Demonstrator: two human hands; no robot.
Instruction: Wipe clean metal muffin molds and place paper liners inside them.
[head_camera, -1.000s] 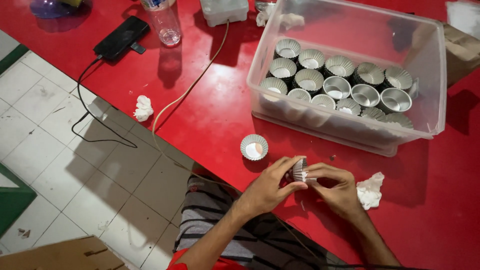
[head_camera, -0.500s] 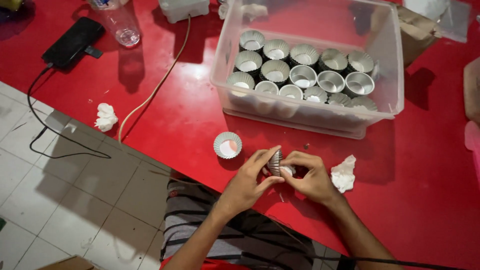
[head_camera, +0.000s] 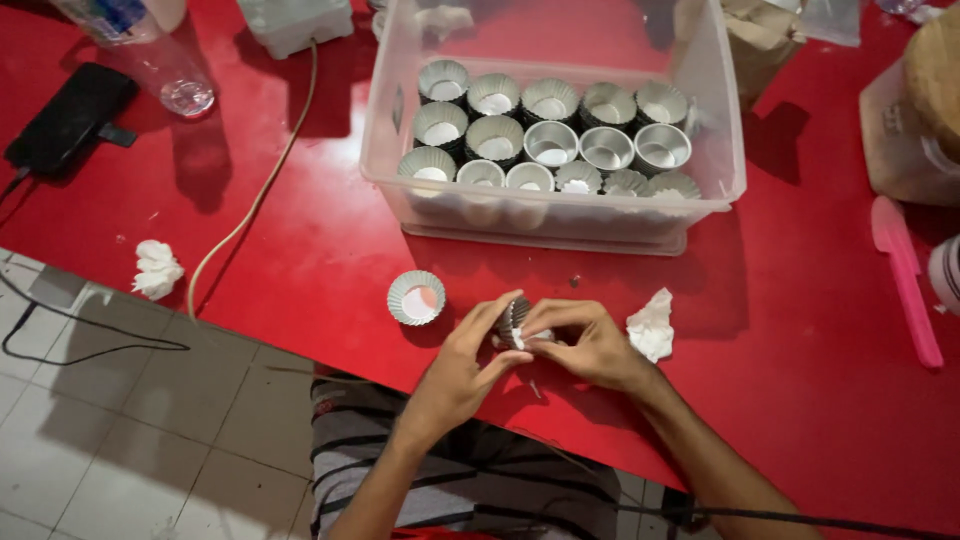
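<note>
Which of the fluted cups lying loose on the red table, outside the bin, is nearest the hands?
The lone fluted cup just left of the left hand; every other free cup sits inside the clear plastic bin.

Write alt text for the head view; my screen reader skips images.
Two hands, left hand and right hand, hold a small fluted metal cup together over a red table. Another fluted cup sits left of them, a crumpled tissue right, and a clear plastic tub of cups behind.

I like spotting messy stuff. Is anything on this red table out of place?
Two crumpled white wads lie loose: one near the table's left edge, one beside the right hand. One paper cup liner sits alone outside the clear tub.
</note>
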